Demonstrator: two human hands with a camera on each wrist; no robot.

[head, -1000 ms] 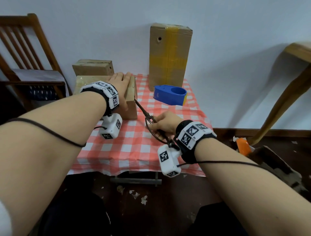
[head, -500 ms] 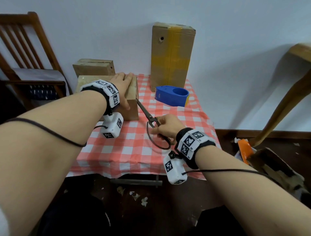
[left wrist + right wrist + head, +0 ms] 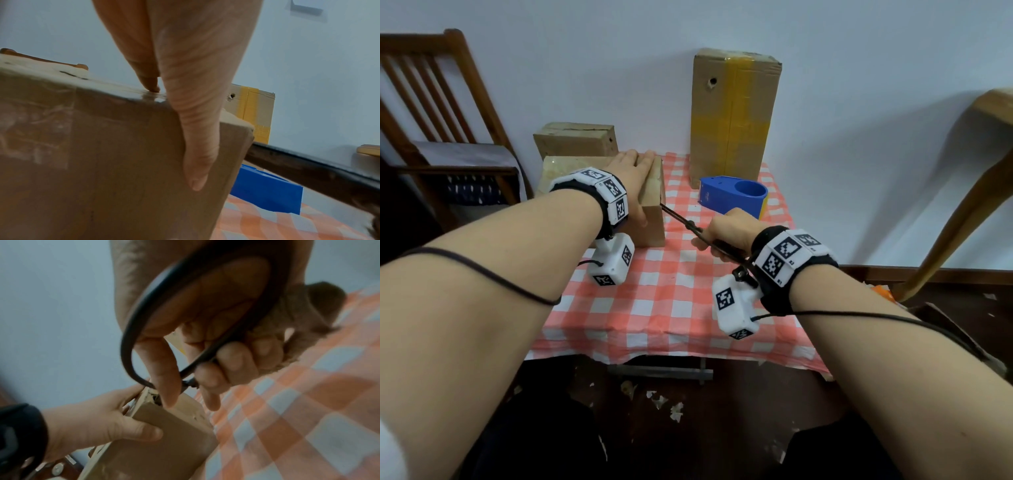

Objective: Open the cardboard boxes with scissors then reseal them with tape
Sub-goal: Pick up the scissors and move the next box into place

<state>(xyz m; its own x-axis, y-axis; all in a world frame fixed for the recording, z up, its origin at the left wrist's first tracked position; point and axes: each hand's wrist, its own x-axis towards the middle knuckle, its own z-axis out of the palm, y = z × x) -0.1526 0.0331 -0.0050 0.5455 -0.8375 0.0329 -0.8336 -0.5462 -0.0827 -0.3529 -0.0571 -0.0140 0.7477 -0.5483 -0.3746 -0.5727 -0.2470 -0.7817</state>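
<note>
Brown tall cardboard box (image 3: 734,120) with yellow tape, at the table's back, looks sealed; so does the small one (image 3: 575,139) — most work remains. Low taped cardboard box (image 3: 650,219) is steadied under the flat left hand (image 3: 631,181). Right hand (image 3: 726,233), clasping black scissors (image 3: 681,219), has moved forward — the blade tip now meets the box's corner seam.
</note>
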